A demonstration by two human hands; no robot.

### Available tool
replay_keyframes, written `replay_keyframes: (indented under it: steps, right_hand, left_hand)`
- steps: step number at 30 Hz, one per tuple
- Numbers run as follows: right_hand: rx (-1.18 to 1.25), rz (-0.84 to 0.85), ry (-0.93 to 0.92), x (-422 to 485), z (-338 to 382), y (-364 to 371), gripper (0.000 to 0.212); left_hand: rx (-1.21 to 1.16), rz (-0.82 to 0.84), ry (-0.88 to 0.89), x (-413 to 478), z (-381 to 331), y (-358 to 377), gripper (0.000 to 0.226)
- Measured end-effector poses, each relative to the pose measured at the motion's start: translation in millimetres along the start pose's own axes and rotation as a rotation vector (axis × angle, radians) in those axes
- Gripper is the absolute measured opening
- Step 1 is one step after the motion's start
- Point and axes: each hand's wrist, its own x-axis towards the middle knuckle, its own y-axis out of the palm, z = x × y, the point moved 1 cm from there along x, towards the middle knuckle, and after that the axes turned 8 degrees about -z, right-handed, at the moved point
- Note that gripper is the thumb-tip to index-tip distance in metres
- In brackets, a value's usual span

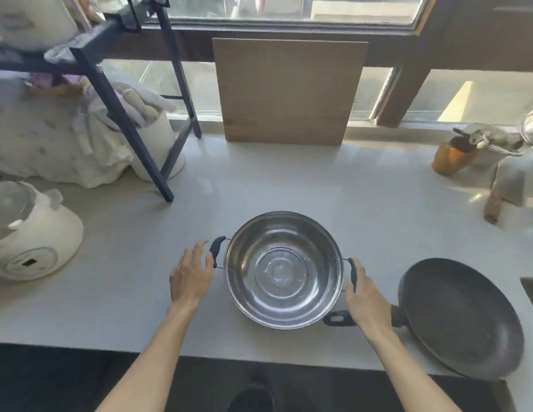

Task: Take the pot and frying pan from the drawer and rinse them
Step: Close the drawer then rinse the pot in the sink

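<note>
One stainless-steel pot point(283, 270) is seen standing upright and empty on the worktop point(289, 179), at 6 o'clock of the view. One dark frying pan point(458, 316) lies at 4 o'clock of it.

The pot is judged rigid, fairly light while empty, and slippery on its polished wall. It is therefore best taken by its two black loop handles, one at 9 o'clock point(216, 251) and one at 3 o'clock point(352, 273).

The left grip point(192, 275) is spread with straight fingers just beside the 9 o'clock handle, and nothing is held. The right grip point(368, 301) is laid against the 3 o'clock handle; whether its fingers curl round it cannot be told.

The frying pan is judged stiff and heavy at the bowl end. Its single long handle point(338, 318) points toward 9 o'clock beneath the right wrist, and it is best taken there.
</note>
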Motion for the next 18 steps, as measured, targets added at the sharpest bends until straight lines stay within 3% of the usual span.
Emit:
replay_keyframes:
  steps: [3, 10, 14, 18]
  right_hand:
    - [0.109, 0.009, 0.044, 6.3, -4.4, 10.4, 0.036]
    - [0.318, 0.170, 0.119, 33.4, -11.2, -7.1, 0.032]
    - [0.399, 0.173, 0.099, 30.7, -5.7, -23.1, 0.032]
    - [0.521, 0.100, 0.129, 19.9, -6.3, -56.9, 0.031]
  left_hand:
    - [-0.097, 0.094, 0.177, 25.0, 17.6, 4.5, 0.017]
    - [-0.196, 0.461, 0.254, 64.7, 25.9, 7.0, 0.020]
    - [-0.212, 0.471, 0.285, 77.2, 20.4, -10.2, 0.027]
    - [-0.243, 0.371, 0.406, 105.5, -20.5, -42.1, 0.037]
